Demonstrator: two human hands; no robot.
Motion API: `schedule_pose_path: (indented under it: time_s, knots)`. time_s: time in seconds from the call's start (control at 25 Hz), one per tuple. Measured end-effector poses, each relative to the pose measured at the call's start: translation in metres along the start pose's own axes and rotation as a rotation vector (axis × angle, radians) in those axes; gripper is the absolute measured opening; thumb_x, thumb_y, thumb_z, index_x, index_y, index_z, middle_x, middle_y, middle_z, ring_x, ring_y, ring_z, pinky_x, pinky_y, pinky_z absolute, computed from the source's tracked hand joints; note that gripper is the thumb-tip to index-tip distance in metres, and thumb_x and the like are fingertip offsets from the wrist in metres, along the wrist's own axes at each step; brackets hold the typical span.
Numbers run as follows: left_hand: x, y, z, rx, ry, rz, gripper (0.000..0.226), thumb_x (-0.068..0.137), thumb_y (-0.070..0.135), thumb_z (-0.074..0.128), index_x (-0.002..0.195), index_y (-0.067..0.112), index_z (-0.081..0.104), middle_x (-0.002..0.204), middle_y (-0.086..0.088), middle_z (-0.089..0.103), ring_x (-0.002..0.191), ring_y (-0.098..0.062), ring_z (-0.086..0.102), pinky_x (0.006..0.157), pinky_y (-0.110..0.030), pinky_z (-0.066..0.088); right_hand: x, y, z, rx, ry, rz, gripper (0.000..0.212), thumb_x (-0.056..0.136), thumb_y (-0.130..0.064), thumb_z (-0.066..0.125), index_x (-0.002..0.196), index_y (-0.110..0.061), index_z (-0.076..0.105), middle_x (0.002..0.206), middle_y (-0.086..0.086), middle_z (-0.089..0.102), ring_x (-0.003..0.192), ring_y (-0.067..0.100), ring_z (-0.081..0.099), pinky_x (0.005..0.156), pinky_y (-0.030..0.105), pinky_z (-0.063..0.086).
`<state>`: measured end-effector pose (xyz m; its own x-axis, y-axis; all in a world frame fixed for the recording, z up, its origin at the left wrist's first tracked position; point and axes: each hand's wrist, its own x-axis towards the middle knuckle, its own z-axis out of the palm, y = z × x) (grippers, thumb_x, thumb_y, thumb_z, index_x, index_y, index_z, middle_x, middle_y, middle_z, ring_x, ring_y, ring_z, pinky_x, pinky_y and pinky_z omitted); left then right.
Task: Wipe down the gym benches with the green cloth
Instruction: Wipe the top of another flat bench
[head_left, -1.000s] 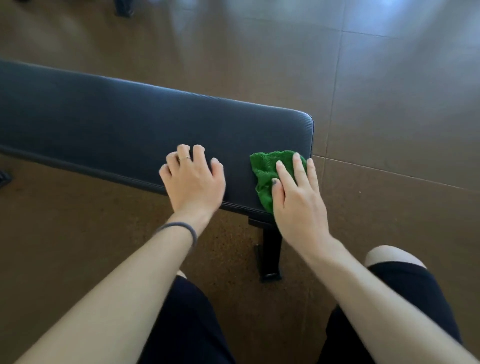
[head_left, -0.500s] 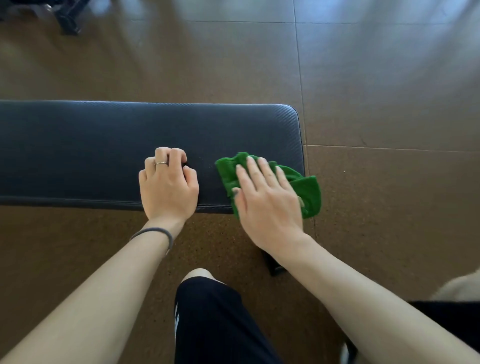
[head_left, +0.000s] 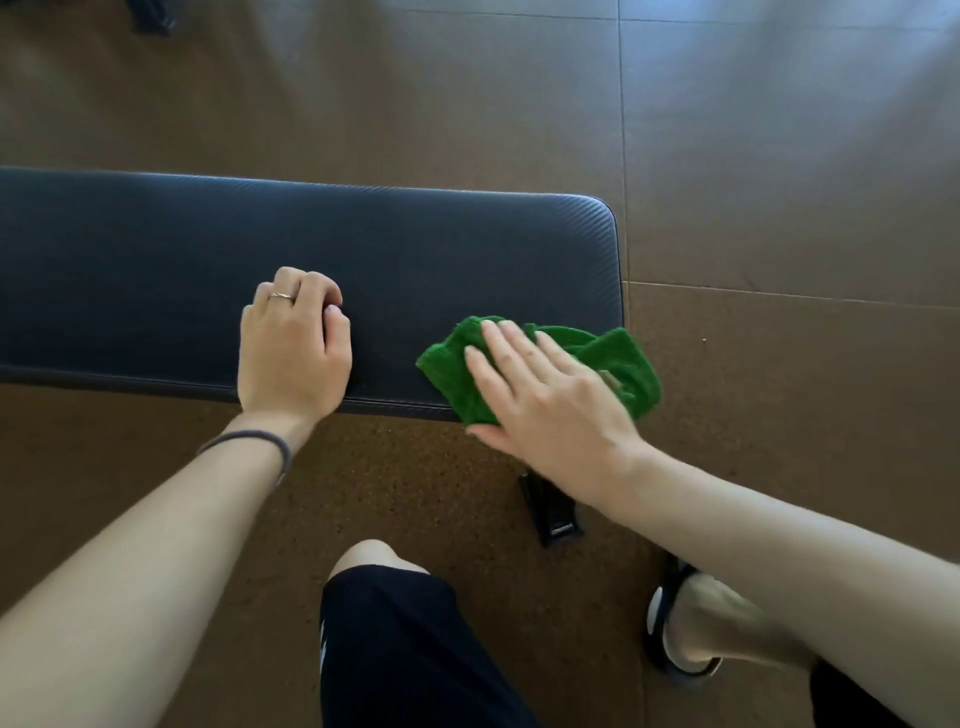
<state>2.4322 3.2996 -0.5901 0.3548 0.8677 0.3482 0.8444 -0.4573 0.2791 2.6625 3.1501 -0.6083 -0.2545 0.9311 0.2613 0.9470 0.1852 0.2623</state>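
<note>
A dark padded gym bench (head_left: 156, 270) runs across the view from the left, ending at the right of centre. My right hand (head_left: 545, 395) lies flat on the green cloth (head_left: 618, 358), pressing it onto the bench's near right corner; part of the cloth hangs over the bench end. My left hand (head_left: 293, 343) rests on the pad near its front edge with the fingers curled under and nothing in it. A ring is on one finger and a dark band circles the left wrist.
The bench's black foot (head_left: 553, 514) stands on the brown speckled floor below the right hand. My knee in dark shorts (head_left: 395, 623) and my sandalled foot (head_left: 685, 629) are close to the bench. Another dark object (head_left: 150, 15) sits at the top left.
The view has swung so the bench lies level. My right hand slid the cloth from the pad's end to its near corner. The left fingers curled in.
</note>
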Motion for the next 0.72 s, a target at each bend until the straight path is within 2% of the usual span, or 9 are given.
schedule_pose_path:
  time_s: [0.16,0.44,0.56,0.72]
  knots:
    - [-0.001,0.0,0.004,-0.117,0.015,-0.03,0.025,0.093,0.016,0.037,0.098,0.009,0.061,0.107,-0.011,0.059,0.093,-0.031,0.053,0.084,-0.049,0.045,0.047,-0.039,0.007,-0.026,-0.017,-0.113,0.067,0.106,-0.051,0.039,0.15,-0.002,0.047,0.154,0.025,0.046,0.143,0.035,0.047,0.116,0.047,0.041]
    - [-0.004,0.003,0.003,-0.095,0.023,-0.039,0.026,0.095,0.019,0.036,0.1,0.009,0.06,0.107,-0.01,0.059,0.094,-0.028,0.053,0.083,-0.042,0.045,-0.023,0.031,-0.01,0.076,0.021,-0.18,0.056,0.11,-0.045,0.041,0.152,-0.009,0.046,0.159,0.02,0.042,0.146,0.032,0.043,0.118,0.048,0.041]
    - [-0.004,0.005,0.004,-0.124,0.031,-0.059,0.027,0.094,0.018,0.036,0.098,0.009,0.061,0.106,-0.009,0.059,0.094,-0.026,0.052,0.083,-0.041,0.045,0.007,0.013,-0.005,0.047,-0.001,-0.158,0.058,0.109,-0.045,0.037,0.15,-0.005,0.048,0.156,0.024,0.044,0.145,0.035,0.045,0.12,0.047,0.037]
    - [-0.003,0.006,0.002,-0.152,0.036,-0.073,0.028,0.094,0.017,0.034,0.099,0.008,0.061,0.106,-0.009,0.058,0.094,-0.025,0.052,0.083,-0.042,0.046,0.061,-0.024,-0.008,0.146,-0.092,-0.166,0.064,0.105,-0.048,0.04,0.152,-0.004,0.045,0.159,0.024,0.04,0.148,0.035,0.039,0.123,0.047,0.03]
